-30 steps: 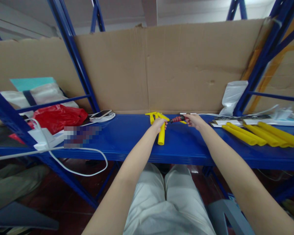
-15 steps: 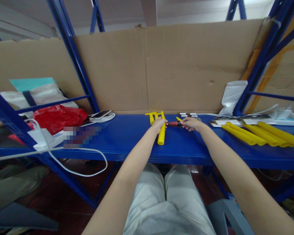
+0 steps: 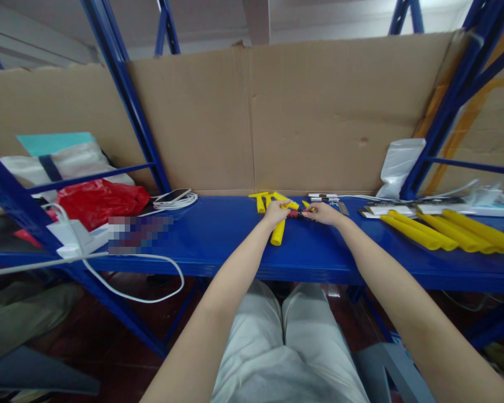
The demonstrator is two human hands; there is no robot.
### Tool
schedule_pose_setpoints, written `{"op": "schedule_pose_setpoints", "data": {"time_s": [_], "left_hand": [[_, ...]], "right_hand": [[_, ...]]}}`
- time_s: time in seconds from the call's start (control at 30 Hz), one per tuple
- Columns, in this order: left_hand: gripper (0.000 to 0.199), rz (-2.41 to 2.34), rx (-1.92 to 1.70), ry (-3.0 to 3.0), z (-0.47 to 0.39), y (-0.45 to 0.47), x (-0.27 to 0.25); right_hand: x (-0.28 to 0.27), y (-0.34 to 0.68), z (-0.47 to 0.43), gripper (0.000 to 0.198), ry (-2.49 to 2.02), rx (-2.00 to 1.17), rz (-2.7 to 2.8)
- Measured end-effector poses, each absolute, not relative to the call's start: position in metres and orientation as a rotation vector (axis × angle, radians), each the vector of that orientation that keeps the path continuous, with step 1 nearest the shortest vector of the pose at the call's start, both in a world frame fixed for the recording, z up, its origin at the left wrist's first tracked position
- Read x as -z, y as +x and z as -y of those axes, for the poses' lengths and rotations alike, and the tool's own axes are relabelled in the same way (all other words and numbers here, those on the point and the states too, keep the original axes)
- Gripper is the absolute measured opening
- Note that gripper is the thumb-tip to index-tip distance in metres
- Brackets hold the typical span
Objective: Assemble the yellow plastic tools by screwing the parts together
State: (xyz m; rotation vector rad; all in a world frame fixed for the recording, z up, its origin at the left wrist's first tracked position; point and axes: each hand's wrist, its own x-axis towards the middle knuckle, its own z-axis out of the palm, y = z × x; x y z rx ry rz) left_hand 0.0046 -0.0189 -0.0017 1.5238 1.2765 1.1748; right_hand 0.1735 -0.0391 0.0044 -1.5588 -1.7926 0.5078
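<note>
My left hand (image 3: 276, 212) is closed around the left end of a short red-and-black tool (image 3: 294, 214), held just above the blue shelf. My right hand (image 3: 322, 213) pinches at the tool's black end; the fingers partly hide it, so its exact kind is unclear. Under my left hand lies a yellow tube-handled piece (image 3: 278, 233), its middle covered by the hand. A yellow bar (image 3: 286, 201) slants behind the fingers. Beside it, farther back, is a yellow T-shaped piece (image 3: 260, 202). A small yellow tip (image 3: 306, 204) shows by my right fingers.
Several yellow tubes (image 3: 411, 230) lie at the right on the blue shelf (image 3: 218, 238). Small black-and-white packets (image 3: 323, 197) sit behind my right hand. At left are a phone with a white cable (image 3: 180, 198), a red bag (image 3: 103, 202) and a power strip (image 3: 78, 238). Cardboard (image 3: 311, 123) stands behind.
My hands have drawn slightly closer together around the red-and-black tool. The yellow bar behind my left hand has swung from nearly upright to slanting rightward.
</note>
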Motion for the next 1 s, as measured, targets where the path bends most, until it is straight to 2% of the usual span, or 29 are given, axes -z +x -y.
{"op": "schedule_pose_setpoints", "data": {"time_s": [0.27,0.33,0.43,0.5,0.63,0.8,1.0], "left_hand": [[0.046,-1.264,-1.15,1.671,0.02,0.004,0.003],[0.046,-1.262,-1.14,1.656,0.021,0.004,0.002],[0.049,-1.269,-1.121,1.628,0.023,0.004,0.001],[0.05,-1.279,-1.109,1.612,0.024,0.004,-0.001],[0.05,-1.275,-1.101,1.6,0.025,0.004,-0.002],[0.05,-1.298,-1.08,1.593,0.025,0.004,-0.002],[0.051,-1.29,-1.08,1.594,0.025,0.005,-0.001]], "right_hand": [[-0.004,0.182,0.032,0.01,-1.495,-0.5,1.824],[-0.005,0.192,0.028,0.009,-1.515,-0.372,1.784],[-0.006,0.214,0.025,0.005,-1.721,-0.016,1.731],[-0.006,0.229,0.024,0.018,-1.907,0.128,1.647],[0.001,0.247,0.024,0.035,-2.196,0.122,1.593],[0.012,0.247,0.019,0.045,-2.295,0.036,1.726],[0.018,0.245,0.019,0.052,-2.29,0.083,1.659]]}}
